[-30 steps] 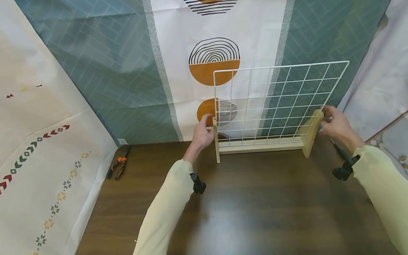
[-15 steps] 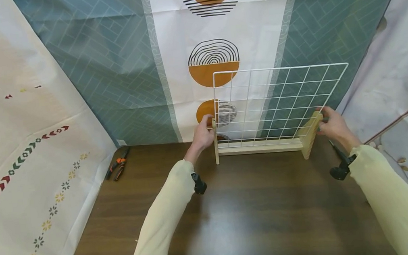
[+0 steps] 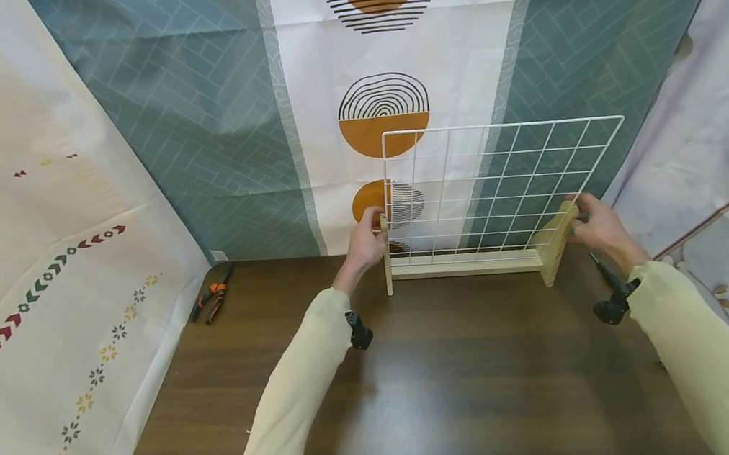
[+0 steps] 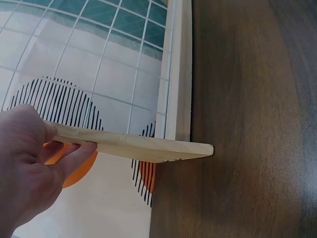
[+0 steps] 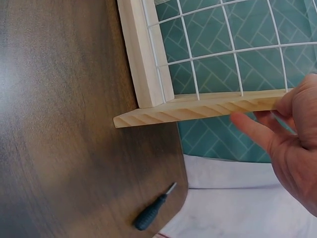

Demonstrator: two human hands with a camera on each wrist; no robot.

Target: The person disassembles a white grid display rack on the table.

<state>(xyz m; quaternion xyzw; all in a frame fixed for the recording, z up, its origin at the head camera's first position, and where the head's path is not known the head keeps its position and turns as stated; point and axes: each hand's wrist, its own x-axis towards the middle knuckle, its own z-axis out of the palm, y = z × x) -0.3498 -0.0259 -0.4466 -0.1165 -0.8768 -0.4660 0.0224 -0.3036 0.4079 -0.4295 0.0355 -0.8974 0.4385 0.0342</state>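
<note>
A white wire grid panel [image 3: 502,125] stands upright on a pale wooden crossbar [image 3: 466,268] between two wooden side pieces, near the back of the table. My left hand [image 3: 364,245] pinches the upper part of the left side piece [image 4: 143,147]; in the left wrist view, fingertips touch its outer face. On the other end, my right hand [image 3: 601,228] holds the top of the right side piece [image 5: 183,113], thumb and fingers about its edge. The right wrist view shows the grid's wires meeting the wood close to that hand [image 5: 297,144]. Part of each grip is hidden.
Brown wooden table [image 3: 429,373] under the rack. A dark screwdriver [image 5: 150,212] lies near its rounded right corner. At the back left lie pliers [image 3: 217,291] with orange and black handles, beside another dark tool [image 3: 200,300]. Printed cloths [image 3: 233,138] hang behind and at the sides.
Both hands keep their hold on the side pieces and the rack stays in place. Only the head view shifts slightly.
</note>
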